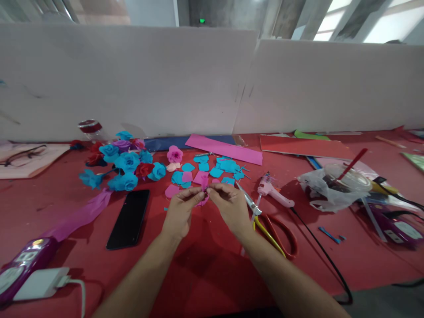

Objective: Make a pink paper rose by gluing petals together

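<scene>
My left hand (181, 209) and my right hand (231, 204) meet over the red table (205, 269), fingertips pinched together on a small pink paper petal piece (204, 191). Just beyond lie loose blue and pink paper petals (212, 170) and a finished pink paper rose (174, 154). A bunch of blue, red and purple paper roses (124, 163) lies to the left of my hands. Scissors (270, 223) with red and yellow handles lie right beside my right wrist.
A black phone (129, 218) lies left of my left hand. A glue gun (273, 191) with a black cord, a plastic bag with a cup (334, 187), pink paper sheet (225, 149), red card (304, 147), a power strip (24, 265) and white partition boards (132, 79) surround the spot.
</scene>
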Tool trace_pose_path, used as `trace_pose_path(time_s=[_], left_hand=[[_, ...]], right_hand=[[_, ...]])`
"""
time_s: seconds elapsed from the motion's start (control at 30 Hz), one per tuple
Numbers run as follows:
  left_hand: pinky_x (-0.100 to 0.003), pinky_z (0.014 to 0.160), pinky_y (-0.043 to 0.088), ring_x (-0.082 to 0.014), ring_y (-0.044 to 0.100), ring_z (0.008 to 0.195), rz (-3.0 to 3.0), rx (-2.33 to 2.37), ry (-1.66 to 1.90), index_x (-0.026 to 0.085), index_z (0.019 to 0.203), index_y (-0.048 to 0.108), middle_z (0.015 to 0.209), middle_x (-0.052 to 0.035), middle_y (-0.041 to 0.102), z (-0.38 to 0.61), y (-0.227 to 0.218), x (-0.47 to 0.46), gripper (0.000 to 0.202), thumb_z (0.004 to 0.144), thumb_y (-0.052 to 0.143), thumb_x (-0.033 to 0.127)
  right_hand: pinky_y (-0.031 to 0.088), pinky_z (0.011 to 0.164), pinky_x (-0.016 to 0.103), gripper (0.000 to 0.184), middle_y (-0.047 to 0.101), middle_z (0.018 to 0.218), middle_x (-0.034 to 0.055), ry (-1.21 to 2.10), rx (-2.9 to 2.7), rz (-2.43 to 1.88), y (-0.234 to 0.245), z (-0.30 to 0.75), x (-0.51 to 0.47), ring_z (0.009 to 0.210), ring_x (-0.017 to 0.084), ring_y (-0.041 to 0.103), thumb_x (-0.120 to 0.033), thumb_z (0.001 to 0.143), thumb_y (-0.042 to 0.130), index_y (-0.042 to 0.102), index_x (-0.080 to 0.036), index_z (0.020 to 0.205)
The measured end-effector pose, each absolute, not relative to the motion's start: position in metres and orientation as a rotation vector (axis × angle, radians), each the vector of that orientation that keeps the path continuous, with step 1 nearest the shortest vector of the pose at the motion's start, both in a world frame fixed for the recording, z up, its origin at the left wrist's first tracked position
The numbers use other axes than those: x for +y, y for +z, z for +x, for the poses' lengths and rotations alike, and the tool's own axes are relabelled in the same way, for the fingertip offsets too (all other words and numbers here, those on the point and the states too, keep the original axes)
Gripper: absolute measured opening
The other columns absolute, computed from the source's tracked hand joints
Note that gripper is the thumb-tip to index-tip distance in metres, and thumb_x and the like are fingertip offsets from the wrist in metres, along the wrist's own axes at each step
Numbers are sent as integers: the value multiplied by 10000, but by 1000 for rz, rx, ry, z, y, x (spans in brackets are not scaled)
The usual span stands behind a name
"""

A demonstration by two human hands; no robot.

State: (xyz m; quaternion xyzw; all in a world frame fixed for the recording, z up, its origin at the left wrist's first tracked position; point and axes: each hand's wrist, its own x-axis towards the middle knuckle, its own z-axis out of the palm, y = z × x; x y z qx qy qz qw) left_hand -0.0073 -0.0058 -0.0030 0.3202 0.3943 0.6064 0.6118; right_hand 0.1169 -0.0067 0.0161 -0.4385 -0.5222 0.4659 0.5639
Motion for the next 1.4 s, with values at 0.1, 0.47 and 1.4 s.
trace_pose_path(time_s=[0.1, 0.47, 1.4], left_hand=[[-210, 714, 456, -92, 606, 696, 697, 862, 1379, 182, 705, 729, 714, 1, 702, -6, -3, -6, 144, 575, 791, 178], [-206, 604, 435, -76, 565, 589, 525, 862, 1400, 148, 691, 666, 637, 18, 643, -14, -7, 0, 163, 576, 782, 156], [-192, 564, 418, -61, 522, 594, 645, 731, 1520, 181, 741, 647, 727, 18, 625, -21, -10, 8, 173, 623, 769, 211]], right_hand=[[501, 647, 270, 108, 672, 736, 19, 1136, -1212, -1018, 15, 116, -6, 681, 141, 601, -224, 749, 604, 694, -184, 793], [398, 529, 219, 158, 583, 620, -27, 1183, -1140, -923, 14, 120, -5, 541, 94, 497, -130, 713, 496, 643, -189, 711], [502, 564, 267, 128, 627, 689, -6, 1455, -1111, -803, 15, 110, -10, 573, 118, 615, -280, 801, 538, 586, -177, 859]])
